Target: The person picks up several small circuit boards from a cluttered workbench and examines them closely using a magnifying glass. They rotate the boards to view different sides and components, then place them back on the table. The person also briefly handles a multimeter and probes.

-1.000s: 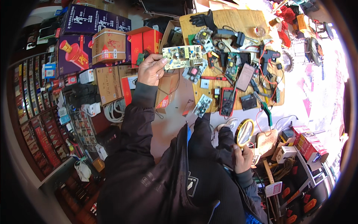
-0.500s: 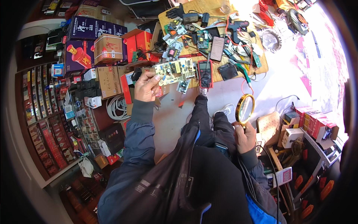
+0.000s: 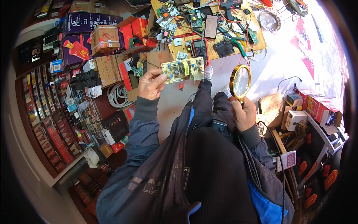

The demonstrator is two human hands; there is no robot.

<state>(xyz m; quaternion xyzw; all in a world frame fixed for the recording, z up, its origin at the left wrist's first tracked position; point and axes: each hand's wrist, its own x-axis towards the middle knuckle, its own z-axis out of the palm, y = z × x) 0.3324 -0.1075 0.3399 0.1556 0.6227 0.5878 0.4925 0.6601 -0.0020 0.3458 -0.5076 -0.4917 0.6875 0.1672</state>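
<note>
My left hand [image 3: 152,85] pinches the left edge of a pale circuit board [image 3: 183,71], which carries a yellow transformer and several small parts. The board is held up in the air short of the table. In my right hand [image 3: 244,113] is a magnifying glass [image 3: 240,81] with a gold rim, gripped by its handle, lens upward. The lens stands apart from the board, to its right. Beyond the board, a red-edged multimeter [image 3: 200,49] lies on the table's near edge, beside a smartphone [image 3: 211,27].
A wooden table [image 3: 257,44] is crowded with circuit boards, wires and a glue gun [image 3: 226,9]. Cardboard boxes [image 3: 105,39] are stacked at the left, near a coil of white cable [image 3: 118,98]. A wooden stool [image 3: 271,107] and more boxes stand at the right.
The circuit board has moved right with my left hand. The magnifying glass has risen slightly and its lens faces me more. The table has shifted up in view.
</note>
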